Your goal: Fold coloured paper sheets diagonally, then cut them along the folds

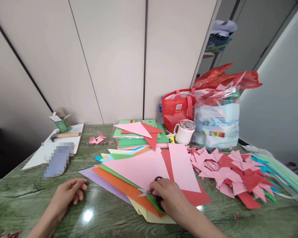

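My right hand is closed round the black handles of a pair of scissors. The short metal blades point left over a fanned stack of coloured paper, with a pink sheet on top and orange paper and purple paper beneath. Beside the stack my left hand hovers over or rests on the table, its fingers loosely bent and apart with nothing visible in them. A pink paper strip lies on red paper just beyond my right hand.
Folded pink and red paper pieces are heaped at right. Behind stand a white mug, a red bag and a plastic bag. A blurred phone and a hammer lie at left by a small box.
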Tool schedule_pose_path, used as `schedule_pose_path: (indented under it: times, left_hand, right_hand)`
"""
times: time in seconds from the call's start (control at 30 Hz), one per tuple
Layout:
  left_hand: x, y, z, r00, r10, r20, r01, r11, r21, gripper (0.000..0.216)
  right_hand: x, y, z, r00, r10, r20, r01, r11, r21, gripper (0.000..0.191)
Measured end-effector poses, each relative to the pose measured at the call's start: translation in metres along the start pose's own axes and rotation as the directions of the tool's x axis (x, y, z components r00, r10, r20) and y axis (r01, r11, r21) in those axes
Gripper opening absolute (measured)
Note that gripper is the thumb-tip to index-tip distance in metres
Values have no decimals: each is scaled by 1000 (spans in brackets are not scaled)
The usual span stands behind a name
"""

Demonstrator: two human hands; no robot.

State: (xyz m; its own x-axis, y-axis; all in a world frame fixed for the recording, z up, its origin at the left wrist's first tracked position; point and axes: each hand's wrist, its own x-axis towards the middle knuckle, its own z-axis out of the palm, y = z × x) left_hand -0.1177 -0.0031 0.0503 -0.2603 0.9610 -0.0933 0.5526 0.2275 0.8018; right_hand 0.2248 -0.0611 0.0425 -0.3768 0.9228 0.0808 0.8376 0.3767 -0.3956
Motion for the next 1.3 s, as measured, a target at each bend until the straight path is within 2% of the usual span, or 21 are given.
schedule_pose_path:
  times: [0.1, 0.17, 0.23, 0.33, 0.53, 0.73, 0.8, 0.83, 0.9, 0.93, 1.0, 1.03, 1.07, 1.17, 1.23, 1.3]
  left_hand:
    - [-14, 18, 8, 995, -26, 92, 53, 951, -303, 51]
    - [-18, 33, 11, 994, -27, 107, 68, 915, -399, 51]
    - [-17, 42, 15, 993, -22, 118, 68, 911, -406, 49]
    - [-14, 42, 22, 989, -34, 145, 92, 905, -415, 44]
    - [-14, 35, 26, 981, -63, 181, 143, 870, -471, 47]
    - [-29, 71, 30, 949, 85, 304, 72, 880, -470, 44]
    - [-43, 86, 44, 932, 183, 312, -10, 875, -484, 36]
    - [-53, 94, 55, 919, 269, 288, -93, 859, -504, 30]
    - [-77, 109, 86, 831, 480, 281, -286, 802, -524, 13]
    - [-90, 116, 104, 758, 614, 219, -439, 729, -526, 12]
    - [-113, 128, 141, 563, 821, 98, -710, 541, -451, 29]
    - [-122, 132, 157, 520, 854, 26, -776, 485, -402, 36]
    - [-128, 135, 170, 504, 863, -37, -814, 460, -355, 40]
    - [-136, 138, 193, 520, 842, -142, -838, 471, -274, 39]
    - [-133, 138, 195, 496, 855, -152, -857, 454, -244, 31]
    - [-127, 138, 193, 447, 884, -136, -888, 420, -186, 28]
  right_hand:
    - [2, 2, 3, 999, -19, -47, 16, 998, -55, 47]
    - [3, 3, 3, 997, -4, -76, -2, 997, -79, 45]
    - [4, 3, 0, 992, 28, -122, -39, 996, -85, 43]
    - [4, 4, -4, 975, 69, -213, -75, 997, -20, 37]
    - [11, 5, -10, 927, 83, -366, -16, 983, 182, 20]
    - [24, 3, -42, 832, 129, -539, 49, 952, 303, 8]
    - [31, -1, -56, 793, 209, -573, 43, 918, 395, 4]
    - [36, -3, -63, 770, 265, -580, 46, 884, 465, 2]
    - [50, -6, -73, 722, 387, -574, 106, 757, 644, 9]
    - [59, -6, -76, 706, 454, -543, 156, 648, 745, 15]
    - [78, -1, -80, 704, 585, -404, 211, 371, 904, 28]
    - [87, 2, -80, 701, 614, -363, 218, 300, 929, 32]
    - [96, 7, -79, 696, 633, -340, 223, 259, 940, 33]
    - [115, 23, -73, 681, 652, -334, 242, 231, 942, 30]
    - [121, 31, -67, 686, 642, -341, 245, 237, 940, 28]
    - [124, 35, -61, 699, 617, -362, 246, 269, 931, 26]
